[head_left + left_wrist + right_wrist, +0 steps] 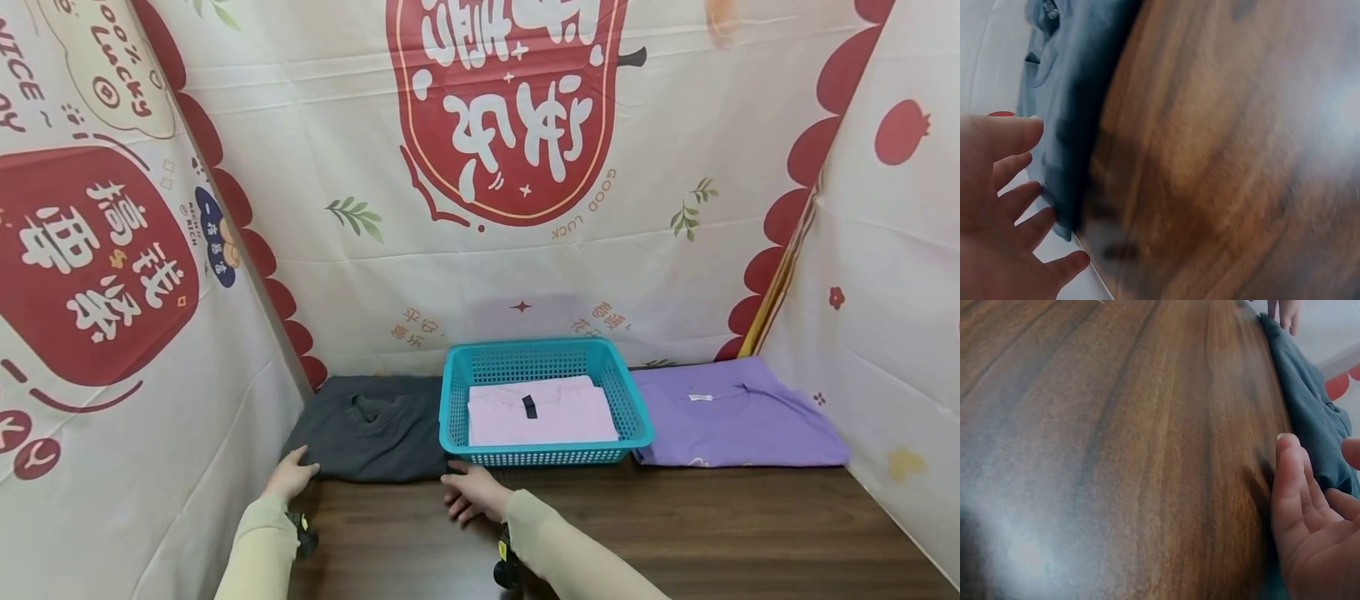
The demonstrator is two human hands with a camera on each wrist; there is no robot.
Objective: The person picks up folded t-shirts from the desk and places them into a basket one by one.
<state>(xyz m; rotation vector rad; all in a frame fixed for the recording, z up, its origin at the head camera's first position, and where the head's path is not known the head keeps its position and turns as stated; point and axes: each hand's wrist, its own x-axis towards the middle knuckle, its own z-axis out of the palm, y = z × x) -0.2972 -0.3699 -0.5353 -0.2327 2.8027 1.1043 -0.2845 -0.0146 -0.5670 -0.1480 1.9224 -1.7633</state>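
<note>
A dark grey folded T-shirt (375, 429) lies at the back left of the table, its neckline facing up. At its front left corner is my left hand (291, 477), fingers spread and holding nothing; in the left wrist view the fingertips (1041, 222) overlap the shirt's edge, and I cannot tell whether they touch. By the shirt's front right corner my right hand (476, 492) reaches in with loosely bent fingers. In the right wrist view this hand (1319, 531) has its fingers beside the shirt (1310, 394), with the palm bare; contact is unclear.
A turquoise basket (450, 417) stands right of the grey shirt, with folded pink clothing (555, 417) inside. Right of it lies a purple folded T-shirt (738, 417). Printed cloth walls (300, 283) enclose the brown wooden table (712, 525) on the left, back and right.
</note>
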